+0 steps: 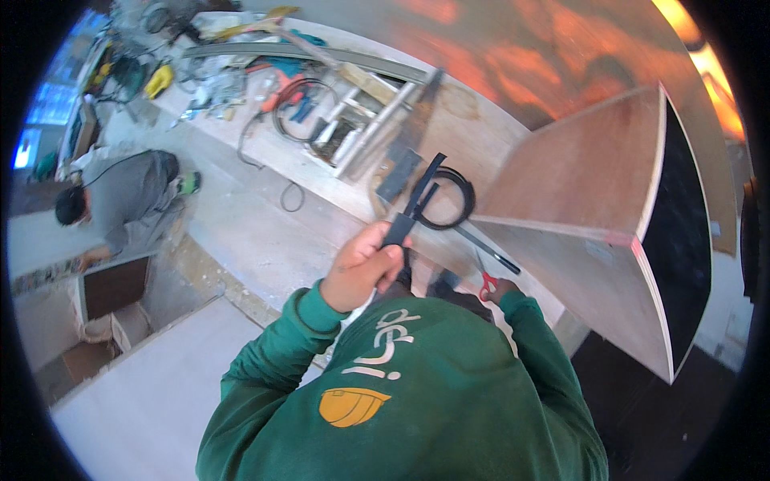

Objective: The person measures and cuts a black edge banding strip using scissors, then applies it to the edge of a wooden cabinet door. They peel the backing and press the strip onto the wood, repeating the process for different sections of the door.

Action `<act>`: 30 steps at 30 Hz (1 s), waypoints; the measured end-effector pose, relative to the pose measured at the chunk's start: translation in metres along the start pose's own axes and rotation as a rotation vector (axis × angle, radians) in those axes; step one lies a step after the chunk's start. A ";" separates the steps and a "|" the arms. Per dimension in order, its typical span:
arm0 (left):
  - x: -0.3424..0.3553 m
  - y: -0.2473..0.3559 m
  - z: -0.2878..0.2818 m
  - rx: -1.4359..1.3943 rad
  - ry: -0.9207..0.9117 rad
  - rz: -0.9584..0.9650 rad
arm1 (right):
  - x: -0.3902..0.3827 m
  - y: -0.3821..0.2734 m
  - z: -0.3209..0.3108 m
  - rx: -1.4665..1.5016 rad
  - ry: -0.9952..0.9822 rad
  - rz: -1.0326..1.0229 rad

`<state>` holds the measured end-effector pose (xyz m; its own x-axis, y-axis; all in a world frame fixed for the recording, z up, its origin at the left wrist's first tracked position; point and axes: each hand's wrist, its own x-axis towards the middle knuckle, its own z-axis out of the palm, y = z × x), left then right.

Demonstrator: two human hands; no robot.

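My left hand (362, 268) is closed around a flat black strip (399, 228), its thumb pressed on the lower part. Dark lengths stick up beyond my fingers, beside a coil of black strip (470, 200). Whether the coil joins the held strip I cannot tell. A thin dark bar (492, 252) slants toward my right hand (504, 291). That hand, partly hidden by its green sleeve, grips red-handled scissors (487, 284) with the blades pointing away. A dark grey flat plate (399, 175) lies just beyond the held strip.
An open plywood box (589, 172) with a black outer panel stands close on my right. Tools, cables and a tray-like frame (365, 128) crowd the far bench. At far left another person (132, 192) bends over beside a cabinet (116, 289). A white panel (172, 397) lies at lower left.
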<state>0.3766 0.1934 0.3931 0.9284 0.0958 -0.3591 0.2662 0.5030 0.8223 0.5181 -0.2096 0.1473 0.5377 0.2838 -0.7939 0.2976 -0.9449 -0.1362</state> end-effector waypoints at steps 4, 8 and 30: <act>-0.006 -0.002 0.005 -0.120 0.007 -0.070 | 0.046 0.018 0.030 0.040 0.157 -0.007; -0.013 -0.004 0.013 -0.149 0.014 0.023 | 0.080 0.015 0.038 0.020 0.314 -0.077; -0.004 -0.007 0.030 0.003 -0.040 0.159 | 0.018 -0.043 -0.027 1.032 0.223 -0.159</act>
<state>0.3794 0.1636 0.4025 0.9684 0.1399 -0.2065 0.1157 0.4814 0.8688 0.5364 -0.1598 0.1554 0.7146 0.3406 -0.6110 -0.3792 -0.5454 -0.7475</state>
